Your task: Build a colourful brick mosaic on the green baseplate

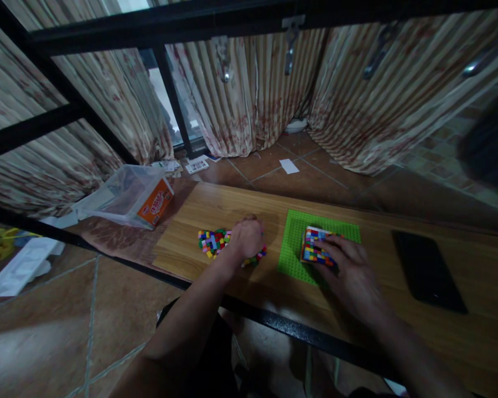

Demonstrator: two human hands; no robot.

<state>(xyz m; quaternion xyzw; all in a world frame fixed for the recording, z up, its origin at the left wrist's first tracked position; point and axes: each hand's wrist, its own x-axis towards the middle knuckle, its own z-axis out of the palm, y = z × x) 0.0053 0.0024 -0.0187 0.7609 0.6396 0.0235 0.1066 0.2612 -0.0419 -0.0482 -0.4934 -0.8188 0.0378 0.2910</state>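
Loose colourful toy bricks [214, 241] lie in a pile on the wooden table. My left hand [248, 237] is over the pile's right side, its fingers curled down; whatever they hold is hidden. To the right, a green studded baseplate [291, 243] lies flat. On it stands a block built of many-coloured bricks [312, 243], its studded top facing up. My right hand [348, 262] grips this block from the right, fingers over the top and thumb along the near side. That hand covers the block's right part.
A black phone-like slab [429, 271] lies on the table [382, 276] at the right. Beyond the left end stands a clear plastic bin [128, 193] with an orange label. Papers [289, 166] lie on the tiled floor. Striped curtains hang behind a dark metal frame [182, 33].
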